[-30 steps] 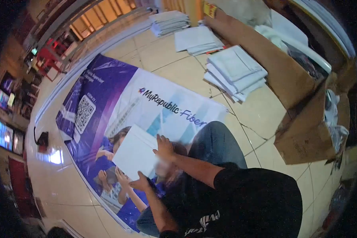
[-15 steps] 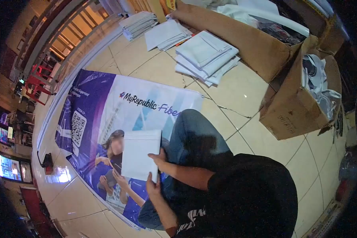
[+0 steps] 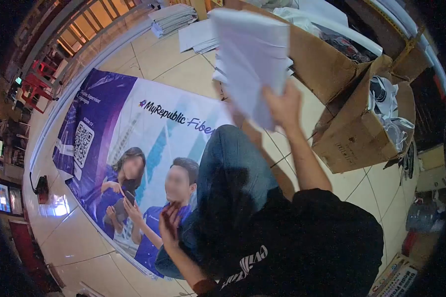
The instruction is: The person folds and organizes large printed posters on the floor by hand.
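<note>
My right hand [image 3: 285,106] grips the lower right edge of a folded white sheet [image 3: 250,54], raised in the air and slightly blurred. The sheet hides most of a white stack [image 3: 219,75] on the floor behind it. My left hand [image 3: 169,223] is empty, fingers apart, above the lower edge of a printed banner [image 3: 161,141] beside my bent leg. The banner lies spread on the tiles, purple at its left side and white in its middle, with two printed people and large lettering.
Two more piles of folded white sheets [image 3: 172,21] [image 3: 198,37] lie at the top. An open cardboard box [image 3: 349,143] with white and clear items stands at the right, beside a longer carton [image 3: 314,59]. A small black object [image 3: 42,189] sits at the left.
The folded white sheet has moved up and right from over the banner, carried by my right hand. My left hand has let go of it and moved left. The banner's second printed person now shows.
</note>
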`<state>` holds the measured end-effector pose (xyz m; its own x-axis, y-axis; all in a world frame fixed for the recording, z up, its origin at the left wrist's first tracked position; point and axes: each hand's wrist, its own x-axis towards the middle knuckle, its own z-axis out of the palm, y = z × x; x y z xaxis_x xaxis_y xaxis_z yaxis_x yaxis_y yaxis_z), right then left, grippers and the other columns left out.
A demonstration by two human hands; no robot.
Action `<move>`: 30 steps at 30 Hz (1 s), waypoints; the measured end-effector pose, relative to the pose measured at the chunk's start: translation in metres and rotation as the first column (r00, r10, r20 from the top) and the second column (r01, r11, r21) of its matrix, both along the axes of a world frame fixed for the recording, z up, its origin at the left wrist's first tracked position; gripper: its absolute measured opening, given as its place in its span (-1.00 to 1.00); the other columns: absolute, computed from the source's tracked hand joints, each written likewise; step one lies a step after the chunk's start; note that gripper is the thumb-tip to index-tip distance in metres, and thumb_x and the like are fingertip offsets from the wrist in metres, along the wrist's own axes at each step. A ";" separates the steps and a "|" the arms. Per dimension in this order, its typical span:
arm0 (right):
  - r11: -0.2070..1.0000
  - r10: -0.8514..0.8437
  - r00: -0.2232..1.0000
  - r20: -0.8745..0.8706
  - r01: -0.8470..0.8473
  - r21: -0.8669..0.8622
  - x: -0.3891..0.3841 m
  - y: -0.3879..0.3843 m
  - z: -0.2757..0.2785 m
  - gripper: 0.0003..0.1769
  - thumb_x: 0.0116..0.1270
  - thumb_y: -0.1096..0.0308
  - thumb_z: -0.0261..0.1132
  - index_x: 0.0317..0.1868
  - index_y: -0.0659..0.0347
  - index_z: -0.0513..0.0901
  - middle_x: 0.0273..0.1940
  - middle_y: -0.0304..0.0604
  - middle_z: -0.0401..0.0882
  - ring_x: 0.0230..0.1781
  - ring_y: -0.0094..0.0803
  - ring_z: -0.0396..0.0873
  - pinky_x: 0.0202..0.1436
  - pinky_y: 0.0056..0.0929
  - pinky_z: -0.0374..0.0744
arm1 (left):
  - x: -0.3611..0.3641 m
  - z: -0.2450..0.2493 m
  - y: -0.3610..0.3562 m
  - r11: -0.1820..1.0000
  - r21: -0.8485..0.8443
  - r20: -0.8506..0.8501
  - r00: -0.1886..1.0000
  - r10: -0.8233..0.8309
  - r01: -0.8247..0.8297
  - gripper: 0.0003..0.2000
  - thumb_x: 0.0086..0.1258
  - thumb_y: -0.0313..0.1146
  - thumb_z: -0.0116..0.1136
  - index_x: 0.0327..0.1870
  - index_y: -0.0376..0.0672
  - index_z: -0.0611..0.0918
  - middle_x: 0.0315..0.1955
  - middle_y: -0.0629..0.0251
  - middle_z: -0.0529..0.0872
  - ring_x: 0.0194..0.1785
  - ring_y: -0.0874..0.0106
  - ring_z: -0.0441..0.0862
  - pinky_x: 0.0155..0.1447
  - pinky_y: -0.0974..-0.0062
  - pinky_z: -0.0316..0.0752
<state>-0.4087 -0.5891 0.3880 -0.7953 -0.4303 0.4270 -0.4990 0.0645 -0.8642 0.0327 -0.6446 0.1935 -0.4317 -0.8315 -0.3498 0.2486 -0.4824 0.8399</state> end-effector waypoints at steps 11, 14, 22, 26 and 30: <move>0.458 0.136 0.827 -0.545 0.435 0.775 -0.108 0.097 -0.267 -0.20 -0.01 0.45 0.23 0.31 -0.02 0.17 0.23 0.02 0.26 0.22 0.00 0.26 0.22 0.13 0.19 | 0.088 -0.001 -0.008 0.928 0.166 -0.030 0.939 0.343 -0.334 -0.42 0.37 0.15 -0.27 0.11 -0.19 0.41 -0.02 0.12 0.54 0.06 0.23 0.48 0.08 0.23 0.43; 0.414 0.154 0.903 -0.401 0.310 0.856 -0.086 0.085 -0.290 -0.33 0.13 0.47 0.08 0.30 -0.08 0.21 0.27 0.02 0.21 0.29 0.01 0.16 0.21 0.42 -0.05 | 0.084 0.002 -0.012 0.932 0.157 0.001 0.944 0.329 -0.325 -0.40 0.35 0.19 -0.29 0.08 -0.19 0.44 -0.08 0.18 0.59 -0.04 0.28 0.56 -0.08 0.31 0.55; 0.380 -0.164 0.915 -0.368 0.403 0.833 -0.146 0.026 -0.303 -0.23 0.05 0.47 0.12 0.34 -0.09 0.13 0.34 0.18 -0.04 0.31 0.30 -0.07 0.15 0.53 -0.13 | 0.077 -0.014 -0.014 0.923 0.224 0.092 0.949 0.301 -0.314 -0.42 0.32 0.19 -0.23 0.05 -0.15 0.45 -0.11 0.20 0.60 -0.05 0.28 0.57 -0.11 0.25 0.57; 0.332 -0.108 0.960 -0.259 0.281 0.901 -0.182 0.027 -0.266 -0.22 0.04 0.38 0.15 0.34 -0.09 0.12 0.35 0.17 -0.08 0.34 0.26 -0.13 0.17 0.51 -0.13 | 0.079 -0.036 -0.016 0.899 0.258 0.143 0.934 0.326 -0.354 -0.43 0.31 0.21 -0.21 0.05 -0.12 0.45 -0.09 0.22 0.58 -0.05 0.27 0.55 -0.11 0.25 0.55; 0.372 -0.084 0.983 -0.164 0.184 0.910 -0.199 0.072 -0.222 -0.27 0.16 0.12 0.09 0.35 0.00 0.08 0.39 0.10 -0.22 0.38 0.16 -0.21 0.22 0.42 -0.08 | 0.059 -0.050 -0.008 0.860 0.319 0.240 0.912 0.333 -0.398 -0.45 0.28 0.20 -0.13 0.02 -0.10 0.46 0.00 0.17 0.50 0.06 0.24 0.45 0.04 0.28 0.46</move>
<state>-0.6081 -0.5174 0.1657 -0.8674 -0.4877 -0.0983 -0.4649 0.8650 -0.1888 0.0919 -0.6530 0.1430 -0.0277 -0.7239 -0.6894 0.3340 -0.6567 0.6761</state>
